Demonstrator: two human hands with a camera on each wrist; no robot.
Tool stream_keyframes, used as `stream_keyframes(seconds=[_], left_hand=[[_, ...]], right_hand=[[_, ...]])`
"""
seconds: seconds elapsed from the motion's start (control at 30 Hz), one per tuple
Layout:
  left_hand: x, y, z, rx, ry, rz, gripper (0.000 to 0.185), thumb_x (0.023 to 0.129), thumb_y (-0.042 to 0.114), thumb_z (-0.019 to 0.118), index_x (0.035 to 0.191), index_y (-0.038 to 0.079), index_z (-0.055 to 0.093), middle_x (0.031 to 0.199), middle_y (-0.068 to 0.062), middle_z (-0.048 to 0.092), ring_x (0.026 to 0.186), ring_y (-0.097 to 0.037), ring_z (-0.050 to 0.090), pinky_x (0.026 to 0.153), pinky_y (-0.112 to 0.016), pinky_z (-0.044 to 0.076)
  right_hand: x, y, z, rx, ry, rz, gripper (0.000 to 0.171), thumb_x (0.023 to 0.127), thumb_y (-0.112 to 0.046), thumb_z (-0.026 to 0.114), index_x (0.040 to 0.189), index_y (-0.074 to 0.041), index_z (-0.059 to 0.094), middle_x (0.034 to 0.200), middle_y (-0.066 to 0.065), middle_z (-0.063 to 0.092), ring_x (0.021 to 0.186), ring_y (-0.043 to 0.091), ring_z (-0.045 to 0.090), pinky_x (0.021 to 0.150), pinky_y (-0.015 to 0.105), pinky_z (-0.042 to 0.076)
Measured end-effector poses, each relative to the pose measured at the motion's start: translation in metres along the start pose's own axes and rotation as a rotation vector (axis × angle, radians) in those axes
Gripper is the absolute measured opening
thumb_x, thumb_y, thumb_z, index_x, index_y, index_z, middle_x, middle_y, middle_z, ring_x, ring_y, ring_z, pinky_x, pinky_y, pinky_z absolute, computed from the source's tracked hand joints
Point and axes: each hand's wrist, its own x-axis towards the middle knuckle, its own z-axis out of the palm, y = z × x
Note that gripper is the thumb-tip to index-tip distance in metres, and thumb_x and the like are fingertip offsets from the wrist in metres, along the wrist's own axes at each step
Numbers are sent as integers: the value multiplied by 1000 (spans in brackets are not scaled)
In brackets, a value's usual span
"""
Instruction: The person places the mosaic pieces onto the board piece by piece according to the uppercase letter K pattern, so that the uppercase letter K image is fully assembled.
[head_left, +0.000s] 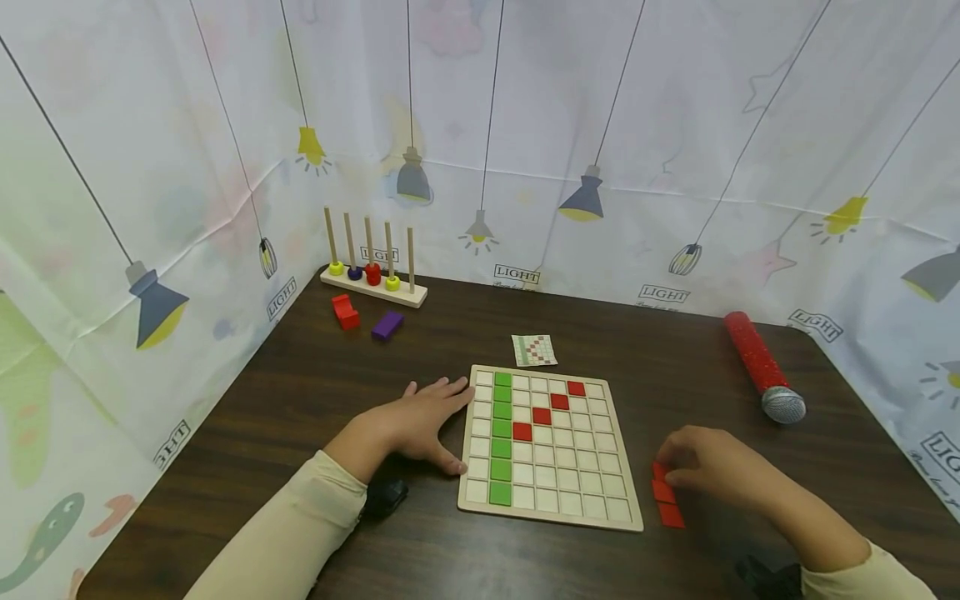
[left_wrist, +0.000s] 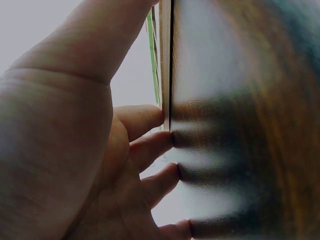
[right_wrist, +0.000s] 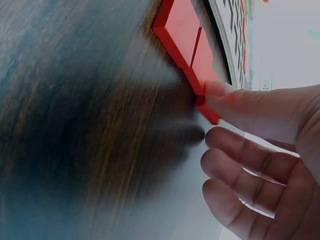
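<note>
A wooden grid board [head_left: 551,523] lies in front of me, with a column of green tiles [head_left: 502,427] and a diagonal of red tiles [head_left: 541,416] in its cells. My left hand [head_left: 411,423] rests at the board's left edge, fingers spread, thumb and fingertips right at the rim. In the left wrist view its fingers [left_wrist: 160,185] extend toward the dark tabletop. Right of the board, my right hand [head_left: 723,467] is at a short row of loose red tiles [head_left: 671,515]. It pinches the far end tile [right_wrist: 211,114], with the thumb on it and the index finger hidden.
A small pattern card [head_left: 534,351] lies behind the board. At the back left stand a peg stacker [head_left: 375,287] with coloured rings, a red block [head_left: 345,312] and a purple block [head_left: 387,325]. A red microphone [head_left: 761,358] lies at the right.
</note>
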Motion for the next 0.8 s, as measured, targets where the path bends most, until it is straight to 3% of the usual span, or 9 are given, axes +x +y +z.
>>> stream_keyframes(seconds=[0.17,0.4,0.63,0.8], left_hand=[[-1,1,-1,-15,1,6,113,80,57,83,165,19,19,170,-2,11,155,-27,7,119,-62,5],[-1,-1,0,-12,4,7,113,80,58,83,165,19,20,170,-2,12,155,-28,8,119,-62,5],[-2,0,-1,-17,5,11,113,80,57,83,165,19,20,170,-2,12,155,-27,7,119,-62,5],[-1,0,-1,-14,1,11,112,81,57,82,165,19,19,170,-2,11,155,-27,7,119,-61,5]], right_hand=[[3,6,2,42,24,10,21,82,-19,85,92,-23,67,88,-9,63,81,16,56,71,40,49],[17,8,5,172,134,69,10,90,-25,80,94,-21,72,89,-8,68,85,16,61,74,38,50],[38,-22,9,288,240,93,11,93,-23,77,101,-15,76,95,-3,72,87,19,63,73,39,50],[53,-51,19,367,229,38,8,92,-20,78,98,-14,75,90,-3,70,80,20,60,68,36,49]])
